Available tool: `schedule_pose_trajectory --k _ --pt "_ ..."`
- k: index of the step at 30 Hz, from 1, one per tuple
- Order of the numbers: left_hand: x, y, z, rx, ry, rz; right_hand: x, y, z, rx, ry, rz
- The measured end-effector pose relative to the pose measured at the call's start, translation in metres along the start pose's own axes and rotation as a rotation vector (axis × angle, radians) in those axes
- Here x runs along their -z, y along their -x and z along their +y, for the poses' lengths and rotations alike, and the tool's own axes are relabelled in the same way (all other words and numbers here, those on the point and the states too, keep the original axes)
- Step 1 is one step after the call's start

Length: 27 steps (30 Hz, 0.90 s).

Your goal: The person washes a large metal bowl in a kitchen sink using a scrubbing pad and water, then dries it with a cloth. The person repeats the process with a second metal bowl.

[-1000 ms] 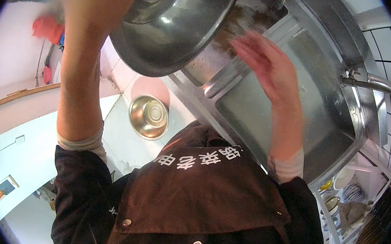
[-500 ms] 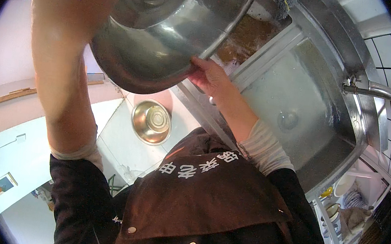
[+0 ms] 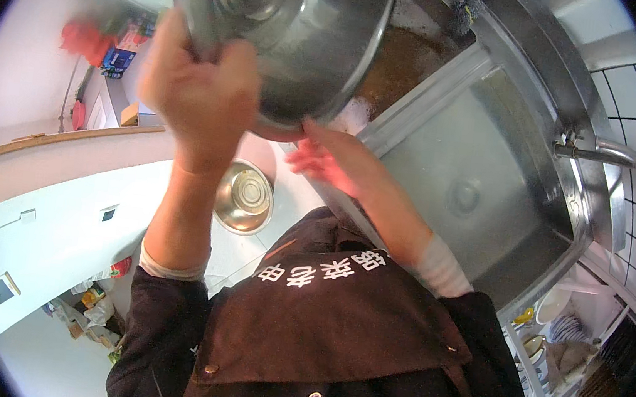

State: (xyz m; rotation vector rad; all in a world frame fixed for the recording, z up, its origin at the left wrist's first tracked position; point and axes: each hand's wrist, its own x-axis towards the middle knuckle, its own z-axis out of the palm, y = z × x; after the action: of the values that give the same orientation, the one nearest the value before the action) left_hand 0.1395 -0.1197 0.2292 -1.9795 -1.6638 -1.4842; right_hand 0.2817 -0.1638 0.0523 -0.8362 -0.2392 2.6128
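Note:
A large stainless steel basin [image 3: 314, 51] hangs tilted at the top of the view, over the left part of the sink. My left hand [image 3: 209, 86] is closed on its near left edge, with the knuckles toward me and blurred by motion. Just below the basin's lower edge, my right hand [image 3: 330, 157] has its fingers stretched out to the left and loosely apart. Its thumb lies at the rim; whether it presses on the metal I cannot tell. A smaller steel bowl [image 3: 242, 218] with rings in its bottom sits on the white tiled floor beneath.
On the right is a sink compartment [image 3: 483, 177] with cloudy water and a drain. Brownish contents show in the compartment [image 3: 401, 72] beside it. A tap [image 3: 598, 153] juts from the back ledge, and a dark scrubber [image 3: 466, 9] lies near the far corner. A rack [image 3: 549, 355] holds dishes at lower right.
The basin has moved up and left, away from me. My left hand has come down into view on its edge. My right hand's fingers have loosened from the rim and spread below it.

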Motion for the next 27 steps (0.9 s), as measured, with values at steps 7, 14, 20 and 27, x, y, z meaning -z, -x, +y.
schedule_pose_trajectory --k 7,14,20,27 --pt "0.017 -0.022 -0.018 0.061 0.014 -0.191 0.278 0.142 0.046 0.585 1.154 1.634" --pt "0.0 -0.023 0.006 0.08 -0.095 -0.163 0.277 0.127 0.016 0.618 -0.07 0.708" --pt "-0.009 -0.032 0.009 0.02 -0.1 -0.133 0.027 0.07 -0.085 0.587 0.192 0.379" --pt "-0.012 -0.049 0.046 0.096 -0.278 -0.164 0.278 0.144 -0.046 0.39 1.212 1.609"
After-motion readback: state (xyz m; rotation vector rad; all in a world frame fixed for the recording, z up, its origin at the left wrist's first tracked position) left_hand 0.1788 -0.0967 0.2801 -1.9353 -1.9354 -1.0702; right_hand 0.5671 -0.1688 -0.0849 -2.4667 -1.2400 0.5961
